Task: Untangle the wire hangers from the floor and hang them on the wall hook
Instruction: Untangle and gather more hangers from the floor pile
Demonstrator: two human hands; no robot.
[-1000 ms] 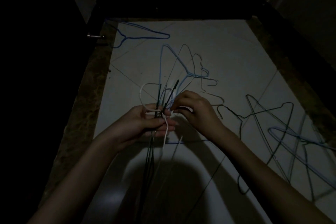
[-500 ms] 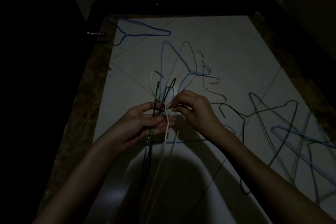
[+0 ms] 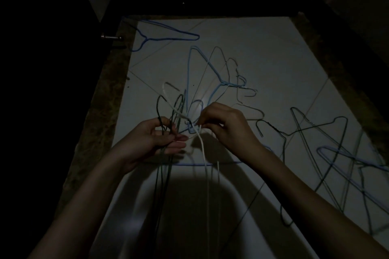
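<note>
- Hands meet over the middle of the floor: the left hand point(image 3: 156, 139) grips a bunch of dark wire hangers point(image 3: 166, 115) by their necks, hooks pointing up and bodies hanging down toward the camera.
- Right hand point(image 3: 224, 126) pinches the neck of a white hanger point(image 3: 202, 149) just beside that bunch; in this dim light I think a pale blue hook is caught in the same knot, though I cannot be sure.
- Step in hand, as I judge it: separating the white hanger from the dark ones, so the task is at the untangling stage and nothing is hung yet.
- Next move probably calls for turning the white hook out of the dark loops while the left hand holds the bunch steady, without dragging the crossing wires along.
- Farther out, a light blue hanger point(image 3: 210, 69) lies on the pale tiled floor point(image 3: 273, 59) beyond the hands, a darker blue hanger point(image 3: 168, 34) near the far left edge, and a tangled heap of dark and blue hangers point(image 3: 328, 143) to the right.
- No wall hook shows in this view.
- No brands, labels or writing can be read.
</note>
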